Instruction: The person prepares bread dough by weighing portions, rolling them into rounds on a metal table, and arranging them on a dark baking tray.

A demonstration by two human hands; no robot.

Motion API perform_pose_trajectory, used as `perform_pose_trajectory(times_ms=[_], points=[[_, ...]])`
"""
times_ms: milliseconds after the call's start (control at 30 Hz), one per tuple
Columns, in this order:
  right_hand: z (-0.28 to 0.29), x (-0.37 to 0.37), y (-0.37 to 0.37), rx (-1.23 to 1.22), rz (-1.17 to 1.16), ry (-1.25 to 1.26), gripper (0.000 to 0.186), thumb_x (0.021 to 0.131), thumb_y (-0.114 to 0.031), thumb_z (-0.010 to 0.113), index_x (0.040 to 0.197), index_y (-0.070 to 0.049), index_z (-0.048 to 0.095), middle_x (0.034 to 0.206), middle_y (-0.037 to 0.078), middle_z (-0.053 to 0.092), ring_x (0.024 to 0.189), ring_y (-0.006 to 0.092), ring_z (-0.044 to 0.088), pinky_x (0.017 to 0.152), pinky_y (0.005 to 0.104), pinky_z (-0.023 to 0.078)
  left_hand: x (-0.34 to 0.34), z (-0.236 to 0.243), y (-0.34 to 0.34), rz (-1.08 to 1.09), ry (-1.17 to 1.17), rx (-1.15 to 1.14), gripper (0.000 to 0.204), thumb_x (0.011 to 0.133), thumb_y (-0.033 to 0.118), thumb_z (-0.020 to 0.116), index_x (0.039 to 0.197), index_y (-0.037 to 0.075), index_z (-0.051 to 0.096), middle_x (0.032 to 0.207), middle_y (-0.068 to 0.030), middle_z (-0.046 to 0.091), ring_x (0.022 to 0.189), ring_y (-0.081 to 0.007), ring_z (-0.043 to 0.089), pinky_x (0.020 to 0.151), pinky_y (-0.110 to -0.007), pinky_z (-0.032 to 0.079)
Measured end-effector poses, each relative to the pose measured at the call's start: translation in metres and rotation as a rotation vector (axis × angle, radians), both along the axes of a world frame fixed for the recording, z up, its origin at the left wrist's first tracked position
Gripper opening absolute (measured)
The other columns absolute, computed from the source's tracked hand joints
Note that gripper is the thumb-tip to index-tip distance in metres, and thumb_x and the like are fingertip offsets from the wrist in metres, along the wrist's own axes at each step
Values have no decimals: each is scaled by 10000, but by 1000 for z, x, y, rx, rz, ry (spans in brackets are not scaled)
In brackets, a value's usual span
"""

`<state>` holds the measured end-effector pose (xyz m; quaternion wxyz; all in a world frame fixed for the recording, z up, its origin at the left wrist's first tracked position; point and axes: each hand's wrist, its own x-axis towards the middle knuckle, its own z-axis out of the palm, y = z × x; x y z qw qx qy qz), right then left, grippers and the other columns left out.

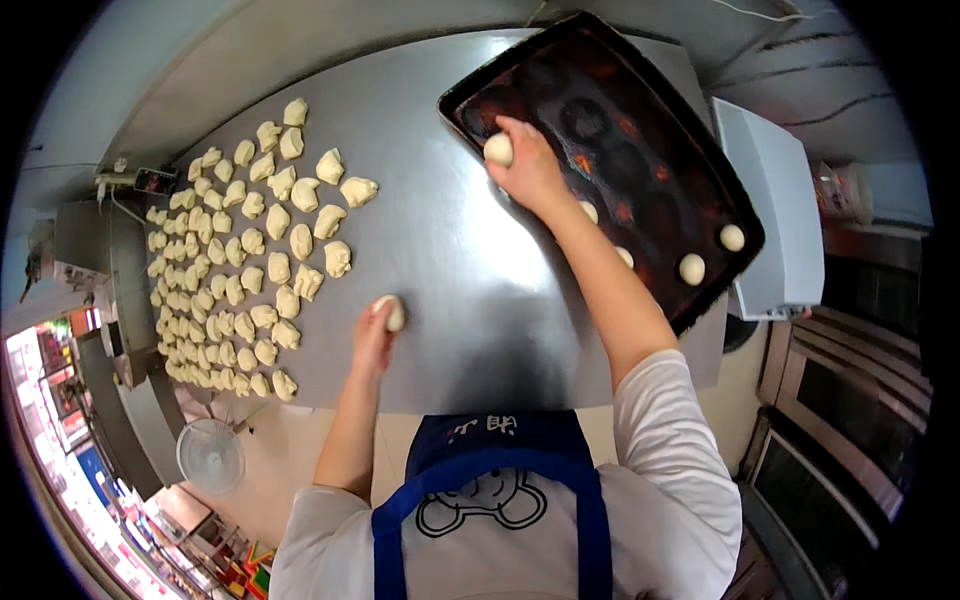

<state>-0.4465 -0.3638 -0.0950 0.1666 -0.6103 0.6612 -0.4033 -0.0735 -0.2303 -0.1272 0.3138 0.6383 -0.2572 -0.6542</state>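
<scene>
My right hand (530,168) is over the near left part of a dark baking tray (600,95), its fingers closed round a smooth white dough ball (498,150). Below my right forearm, two more dough balls are partly hidden by the arm. Toward the tray's right corner lie a dough ball (691,269) and another ball (732,238). Above the metal table (430,160), my left hand (375,335) grips a piece of dough (394,312), mostly covered by the fingers. Left of it, rough dough pieces (278,267) lie spread in loose rows.
A pale box-like thing (775,210) stands against the tray's right side. Behind the table rises a wall (400,22). A round fan (210,455) stands on the floor to the left. Dark shelving (840,400) is at the right.
</scene>
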Motion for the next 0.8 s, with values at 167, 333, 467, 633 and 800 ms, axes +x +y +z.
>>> perform_pose_trajectory(times_ms=[167,333,467,633,800], points=[[-37,-19,-84,131,63,188,528,776,-165,791,1249,-13,610,1174,209,643,1122,401,599,992,448,509,-115,46,-29,-223,69,32,409,994,261,691,1345,69,606,1127,-12,681,960,-97,641,793,-247,516],[-5,-18,-64,194,-11,344,694,774,-301,859,1373,-79,589,1476,235,469,1307,420,471,1051,490,468,-181,69,-123,-243,148,-41,480,982,187,647,1429,44,546,1304,-71,633,1206,-185,600,1042,-344,479],[25,-67,7,-30,65,77,709,768,-243,857,1403,-108,571,1486,238,442,1316,443,458,1061,519,441,-257,82,-214,-517,-167,-498,492,916,154,650,1390,36,592,1333,-81,638,1225,-216,609,1069,-364,468],[13,-125,136,105,-45,-3,495,796,-173,817,1256,-80,658,1425,206,504,1267,424,495,1040,503,451,-352,35,-298,-686,-610,-963,576,801,236,776,1315,23,627,1229,-238,671,1157,-403,636,1027,-446,498],[9,-140,217,155,-249,-34,400,813,-143,803,1190,-77,682,1341,171,577,1161,385,569,978,466,476,-393,-7,-319,-967,-1004,-1045,576,830,239,788,1343,42,617,1253,-205,651,1188,-382,619,1049,-446,480]])
